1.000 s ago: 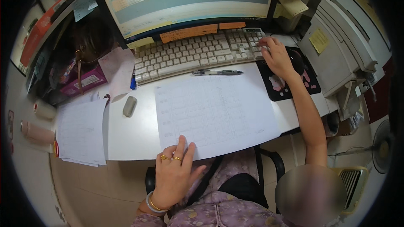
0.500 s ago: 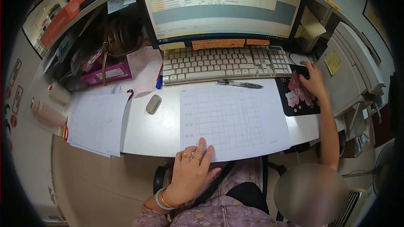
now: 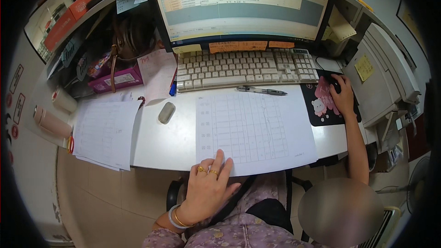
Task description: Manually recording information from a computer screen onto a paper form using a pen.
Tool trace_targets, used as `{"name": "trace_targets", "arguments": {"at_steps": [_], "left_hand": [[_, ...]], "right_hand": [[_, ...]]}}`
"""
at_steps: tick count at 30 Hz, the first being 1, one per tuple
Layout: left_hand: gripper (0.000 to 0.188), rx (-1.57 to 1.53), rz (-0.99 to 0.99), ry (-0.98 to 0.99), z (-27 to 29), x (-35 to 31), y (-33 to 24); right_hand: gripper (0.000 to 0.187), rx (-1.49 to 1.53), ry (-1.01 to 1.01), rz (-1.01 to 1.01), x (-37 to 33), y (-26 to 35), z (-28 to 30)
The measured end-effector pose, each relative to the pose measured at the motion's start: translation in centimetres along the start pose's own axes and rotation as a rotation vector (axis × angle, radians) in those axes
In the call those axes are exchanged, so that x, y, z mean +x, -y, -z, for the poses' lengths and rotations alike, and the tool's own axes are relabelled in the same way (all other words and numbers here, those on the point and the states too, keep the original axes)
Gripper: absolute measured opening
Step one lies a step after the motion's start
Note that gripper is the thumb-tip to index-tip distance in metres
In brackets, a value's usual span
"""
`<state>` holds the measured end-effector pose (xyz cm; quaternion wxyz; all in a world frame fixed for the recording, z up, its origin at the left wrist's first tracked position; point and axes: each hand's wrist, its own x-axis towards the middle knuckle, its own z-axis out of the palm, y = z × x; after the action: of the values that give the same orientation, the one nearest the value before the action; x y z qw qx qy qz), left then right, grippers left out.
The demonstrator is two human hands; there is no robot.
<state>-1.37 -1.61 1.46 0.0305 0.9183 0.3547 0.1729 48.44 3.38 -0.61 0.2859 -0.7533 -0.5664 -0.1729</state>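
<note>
My left hand [image 3: 207, 184] rests at the near edge of a printed table sheet [image 3: 301, 131], fingers spread and fingertips on the paper. It wears rings, with bangles at the wrist. On the right, my right hand [image 3: 344, 98] is curved over a dark computer mouse [image 3: 336, 84], which is partly hidden under the fingers. The mouse sits on a black mouse pad [image 3: 320, 117] with a pink bear print. A clear-barrelled pen [image 3: 262, 91] lies across the sheet's far edge, just below the white keyboard [image 3: 225, 81]. Beyond that stands a lit monitor [image 3: 243, 16] showing a table.
Left of the sheet lies a grey, rounded object [image 3: 166, 113]. Stacked papers [image 3: 103, 133], a pink bottle [image 3: 53, 121] and scissors [image 3: 70, 144] are at the left. A purple box [image 3: 117, 81] and brown bag [image 3: 133, 41] stand behind. A printer-like machine [image 3: 383, 64] borders the right side.
My right hand and the mouse have shifted slightly nearer and to the right on the pad. My left hand stays in place on the sheet.
</note>
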Motion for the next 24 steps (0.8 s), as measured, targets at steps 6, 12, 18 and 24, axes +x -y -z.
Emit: {"name": "trace_targets", "arguments": {"at_steps": [6,12,18,24], "left_hand": [[0.062,0.0,-0.001,0.005,-0.05,-0.01,0.06],[0.062,0.001,-0.004,0.005,0.15,-0.06,0.06],[0.063,-0.007,-0.006,0.005,0.09,0.04,0.03],[0.064,-0.009,0.009,0.006,0.07,0.08,-0.06]], "right_hand": [[0.038,0.003,0.0,-0.003,-0.12,-0.53,-0.19],[0.037,0.007,0.0,0.008,-0.11,-0.39,-0.21],[0.038,0.004,-0.012,0.014,-0.13,-0.77,-0.37],[0.038,-0.005,0.0,0.005,0.08,-0.6,-0.33]]}}
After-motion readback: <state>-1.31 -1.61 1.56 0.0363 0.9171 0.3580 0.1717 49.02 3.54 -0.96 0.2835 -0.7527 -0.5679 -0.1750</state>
